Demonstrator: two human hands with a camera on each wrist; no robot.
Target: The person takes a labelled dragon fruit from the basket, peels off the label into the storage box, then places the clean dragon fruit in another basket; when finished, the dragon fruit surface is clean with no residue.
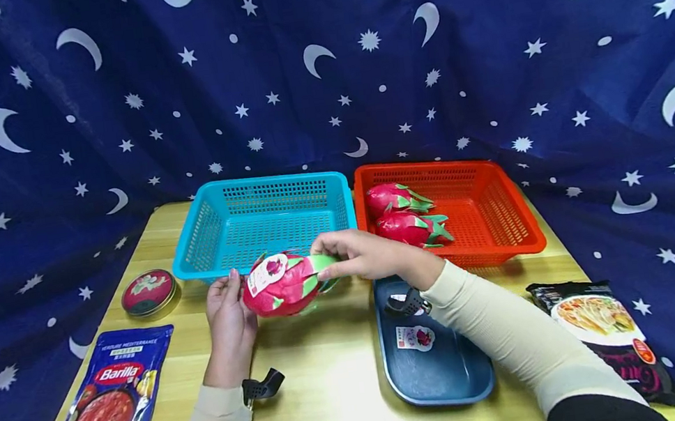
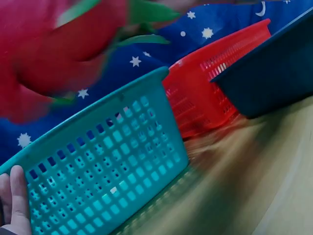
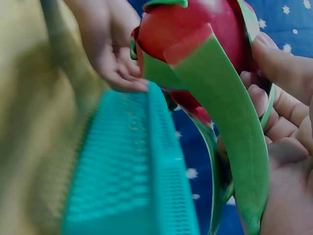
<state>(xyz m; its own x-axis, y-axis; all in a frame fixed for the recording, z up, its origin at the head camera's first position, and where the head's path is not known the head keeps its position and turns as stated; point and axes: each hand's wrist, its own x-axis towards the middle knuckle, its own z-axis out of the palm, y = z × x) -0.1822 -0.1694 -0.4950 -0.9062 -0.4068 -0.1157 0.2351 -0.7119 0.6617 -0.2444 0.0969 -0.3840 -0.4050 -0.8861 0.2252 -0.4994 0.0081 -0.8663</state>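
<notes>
A pink dragon fruit [image 1: 287,290] with green leaf tips and a white sticker hangs in front of the turquoise basket [image 1: 276,228]. My right hand [image 1: 362,253] holds it at the leafy end, thumb and fingers around the leaves [image 3: 222,98]. Beside the fruit's rounded left end is my left hand [image 1: 231,322], with straight fingers [image 2: 19,196] up at the basket's front rim in the left wrist view. Two more dragon fruits [image 1: 403,228] lie on the left side of the red basket [image 1: 483,213].
Under my right forearm sits a dark blue tray [image 1: 440,373] with a loose sticker [image 1: 415,338] in it. A round tin [image 1: 148,292] and a Barilla sauce pouch [image 1: 118,381] lie at the left. Toward the right edge is a black noodle packet [image 1: 605,332]. A starry cloth hangs behind.
</notes>
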